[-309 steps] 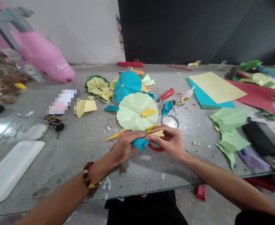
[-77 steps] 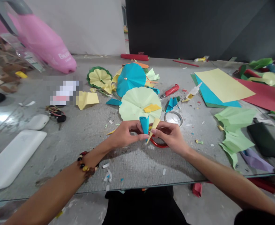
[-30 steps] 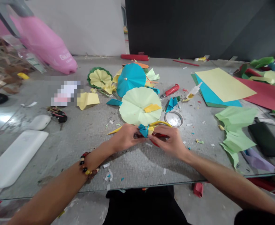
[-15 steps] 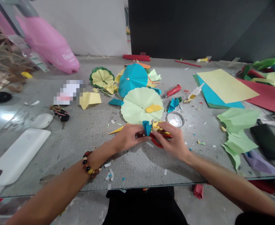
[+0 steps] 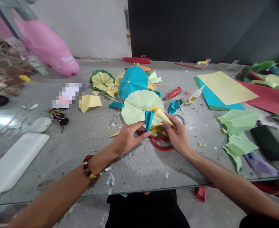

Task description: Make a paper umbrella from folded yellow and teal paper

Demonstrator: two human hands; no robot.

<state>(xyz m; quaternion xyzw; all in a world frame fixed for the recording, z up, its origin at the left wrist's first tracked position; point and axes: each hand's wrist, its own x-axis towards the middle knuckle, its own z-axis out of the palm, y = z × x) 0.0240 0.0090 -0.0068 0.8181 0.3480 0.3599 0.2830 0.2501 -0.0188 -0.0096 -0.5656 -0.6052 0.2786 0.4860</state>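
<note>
Between the thumb and fingers of my left hand is a folded blue paper piece, held upright. My right hand pinches a folded yellow paper piece, its tip pointing left towards the blue one. Both hands are raised over the near edge of a pale green pleated paper disc. Under my right hand lie scissors with red handles and a yellow part, partly covered by the hand. A ring of tape shows just behind that hand.
A blue paper disc and a yellow-green disc lie farther back. A red cutter, glue bottle and coloured sheets are to the right. A white power bank, keys and pink spray bottle stand or lie left.
My right hand has shifted slightly right, and the yellow folded paper now shows more fully in it. The blue piece has risen a little in my left fingers. More of the scissors' handles is visible.
</note>
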